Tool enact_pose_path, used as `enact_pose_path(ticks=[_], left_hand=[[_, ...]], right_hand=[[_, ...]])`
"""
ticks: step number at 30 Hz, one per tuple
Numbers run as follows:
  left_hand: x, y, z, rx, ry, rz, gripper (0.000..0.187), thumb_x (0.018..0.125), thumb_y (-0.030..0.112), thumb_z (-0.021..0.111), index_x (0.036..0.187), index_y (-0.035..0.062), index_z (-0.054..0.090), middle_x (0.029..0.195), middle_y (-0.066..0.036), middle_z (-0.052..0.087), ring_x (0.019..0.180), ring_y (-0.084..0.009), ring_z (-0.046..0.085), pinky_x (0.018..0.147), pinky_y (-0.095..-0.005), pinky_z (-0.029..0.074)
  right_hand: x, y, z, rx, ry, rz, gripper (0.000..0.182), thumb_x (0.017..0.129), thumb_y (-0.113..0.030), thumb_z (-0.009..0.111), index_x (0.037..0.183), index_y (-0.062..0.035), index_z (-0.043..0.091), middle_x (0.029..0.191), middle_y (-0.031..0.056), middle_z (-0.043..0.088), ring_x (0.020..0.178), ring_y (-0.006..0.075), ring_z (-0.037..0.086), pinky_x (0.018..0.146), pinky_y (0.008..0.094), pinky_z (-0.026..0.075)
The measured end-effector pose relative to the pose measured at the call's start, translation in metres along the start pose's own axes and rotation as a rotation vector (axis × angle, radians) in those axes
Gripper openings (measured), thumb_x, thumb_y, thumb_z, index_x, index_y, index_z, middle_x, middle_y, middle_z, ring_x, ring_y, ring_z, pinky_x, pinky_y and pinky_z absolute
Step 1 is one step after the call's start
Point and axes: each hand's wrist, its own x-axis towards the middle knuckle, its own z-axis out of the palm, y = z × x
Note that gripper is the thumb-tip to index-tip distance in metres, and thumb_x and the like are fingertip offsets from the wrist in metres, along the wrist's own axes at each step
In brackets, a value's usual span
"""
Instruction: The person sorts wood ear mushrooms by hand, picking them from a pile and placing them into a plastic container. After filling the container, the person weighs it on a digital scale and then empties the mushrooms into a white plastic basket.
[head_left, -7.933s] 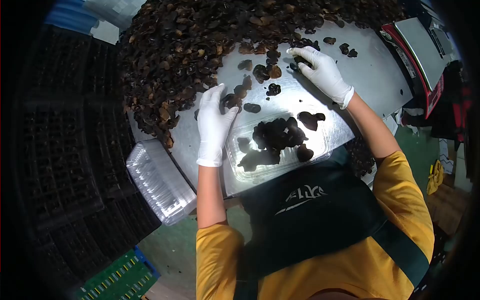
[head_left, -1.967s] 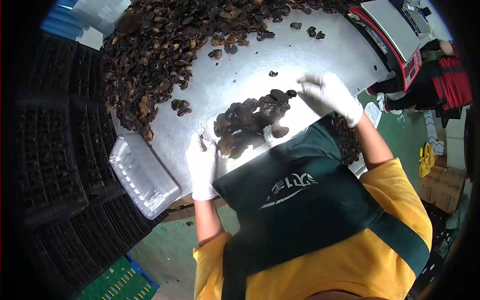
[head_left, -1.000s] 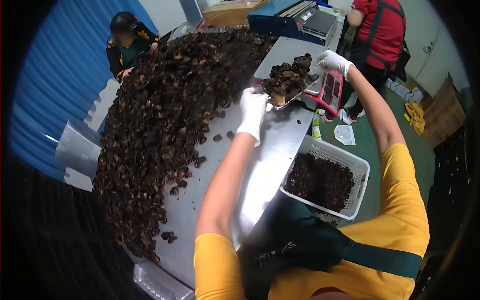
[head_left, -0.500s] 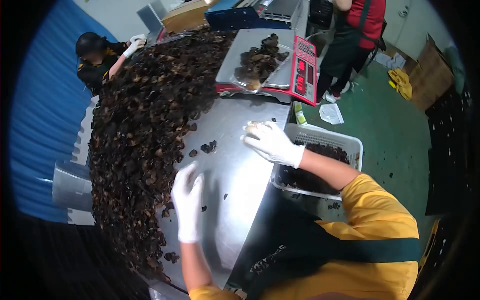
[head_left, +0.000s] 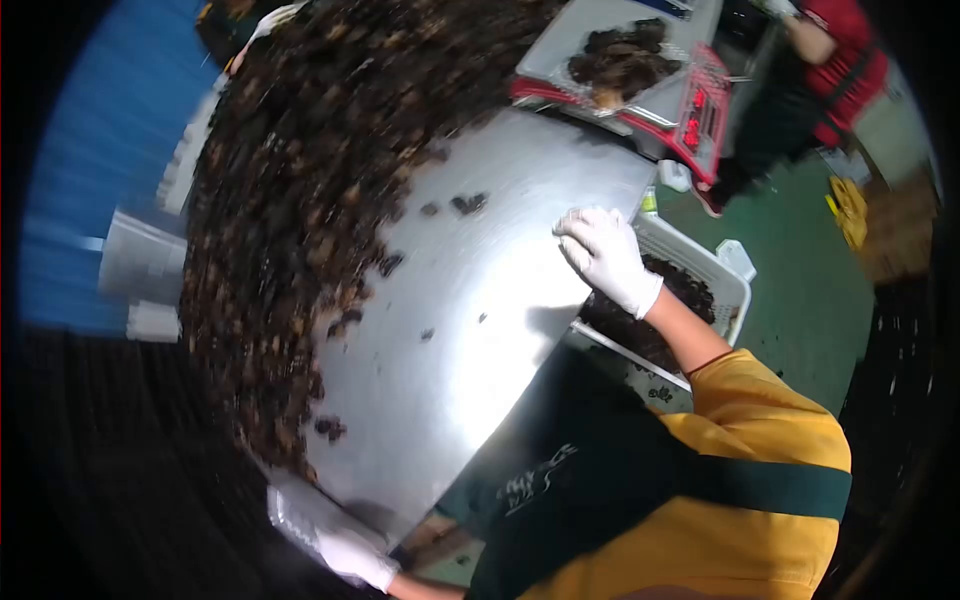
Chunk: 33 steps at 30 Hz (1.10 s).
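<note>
My left hand (head_left: 352, 558), in a white glove, is low at the table's near corner. It touches clear plastic bags (head_left: 300, 512); blur hides how its fingers are bent. My gloved right hand (head_left: 605, 255) hovers over the metal table's right edge, fingers curled in. Whatever they may hold is hidden. A large heap of dark, brown-edged pieces (head_left: 300, 190) covers the table's left side, with a few loose pieces (head_left: 468, 204) on the bare metal (head_left: 430, 370). At the far end, a red scale (head_left: 706, 110) bears a clear bag of the same dark pieces (head_left: 622, 62).
A white basket (head_left: 735, 292) of dark pieces stands below the table's right edge. One co-worker in red (head_left: 850, 60) stands beyond the scale; another's gloved hand (head_left: 275, 20) is at the heap's far left. A yellow cloth (head_left: 848, 212) and a cardboard box (head_left: 900, 230) are at the right.
My left hand has moved from above the table down to the plastic bags at the near corner. My right hand stays near the table's right edge. The view has shifted, and the scale appears higher.
</note>
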Motion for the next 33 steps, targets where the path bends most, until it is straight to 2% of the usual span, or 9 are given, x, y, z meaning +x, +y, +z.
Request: enact_pose_path(ticks=[4,9,13,19,22,25,27,30,33], left_hand=[[-0.005,0.041,-0.044,0.06,-0.158,-0.291,0.028,0.086,0.01,0.058,0.108,-0.0049,0.065,0.096,-0.022,0.07,0.086,-0.0374,0.068,0.077,-0.0428,0.055],[0.001,0.026,-0.002,-0.149,0.098,-0.269,0.022,0.081,0.008,0.059,0.099,0.0001,0.069,0.097,-0.021,0.07,0.085,-0.0372,0.068,0.076,-0.0437,0.054],[0.001,0.025,-0.019,-0.218,-0.023,-0.343,0.023,0.079,0.008,0.06,0.099,0.0026,0.069,0.096,-0.02,0.071,0.086,-0.037,0.068,0.077,-0.0437,0.053],[0.001,0.023,-0.03,-0.433,-0.091,-0.361,0.027,0.075,0.009,0.062,0.101,0.0015,0.066,0.104,-0.02,0.069,0.095,-0.0346,0.066,0.079,-0.0431,0.051],[-0.001,0.029,-0.023,-0.532,-0.056,-0.362,0.019,0.079,0.005,0.063,0.097,0.0007,0.065,0.095,-0.017,0.067,0.087,-0.0321,0.064,0.074,-0.0402,0.051],[-0.008,-0.026,0.049,-0.091,0.087,-0.173,0.036,0.088,0.027,0.061,0.114,0.0021,0.06,0.107,-0.016,0.064,0.095,-0.0305,0.063,0.078,-0.0383,0.053],[-0.011,-0.046,0.075,0.218,0.185,-0.055,0.051,0.094,0.042,0.059,0.126,0.003,0.057,0.115,-0.016,0.063,0.101,-0.0295,0.063,0.081,-0.0371,0.054],[-0.015,-0.01,0.005,-0.235,0.31,0.037,0.033,0.096,0.03,0.059,0.111,0.0014,0.064,0.099,-0.017,0.066,0.088,-0.0306,0.065,0.079,-0.0379,0.053],[-0.015,0.001,-0.021,-0.222,0.367,0.009,0.025,0.097,0.023,0.058,0.105,0.0009,0.065,0.093,-0.017,0.066,0.083,-0.0315,0.064,0.077,-0.0391,0.053]], right_hand=[[0.048,-0.011,0.035,0.032,-0.247,-0.017,0.053,0.084,-0.024,0.066,0.132,-0.0076,0.052,0.131,0.0189,0.052,0.122,0.0338,0.048,0.098,0.0441,0.04],[0.095,-0.016,0.093,-0.061,-0.107,-0.161,0.061,0.084,-0.027,0.066,0.139,-0.0093,0.045,0.135,0.0217,0.049,0.125,0.0344,0.047,0.1,0.0445,0.04],[0.121,-0.046,0.107,-0.144,-0.33,-0.175,0.04,0.088,-0.027,0.062,0.125,-0.0113,0.059,0.116,0.0165,0.059,0.104,0.0321,0.059,0.083,0.0421,0.049],[0.135,-0.02,0.143,-0.12,-0.255,-0.319,0.022,0.088,-0.029,0.064,0.103,-0.0133,0.063,0.09,0.0104,0.062,0.079,0.0295,0.064,0.066,0.0406,0.052],[0.149,-0.03,0.065,-0.175,-0.089,-0.319,0.022,0.086,-0.025,0.066,0.103,-0.0113,0.063,0.086,0.0102,0.063,0.077,0.0299,0.065,0.068,0.0396,0.052],[0.17,0.0,-0.017,-0.121,0.21,-0.236,0.021,0.084,-0.028,0.066,0.097,-0.0106,0.067,0.089,0.0105,0.066,0.08,0.0299,0.067,0.07,0.0411,0.053],[0.189,0.034,-0.061,-0.364,0.221,-0.122,0.026,0.082,-0.032,0.068,0.099,-0.0127,0.069,0.092,0.0083,0.067,0.081,0.0298,0.066,0.072,0.0401,0.053],[0.212,0.091,-0.095,-0.475,0.072,0.006,0.027,0.083,-0.036,0.069,0.101,-0.015,0.071,0.092,0.0063,0.068,0.085,0.0304,0.066,0.075,0.0396,0.052],[0.218,0.121,-0.096,-0.423,-0.2,-0.147,0.038,0.082,-0.044,0.07,0.106,-0.0143,0.072,0.1,0.0082,0.065,0.096,0.03,0.063,0.081,0.0395,0.05]])
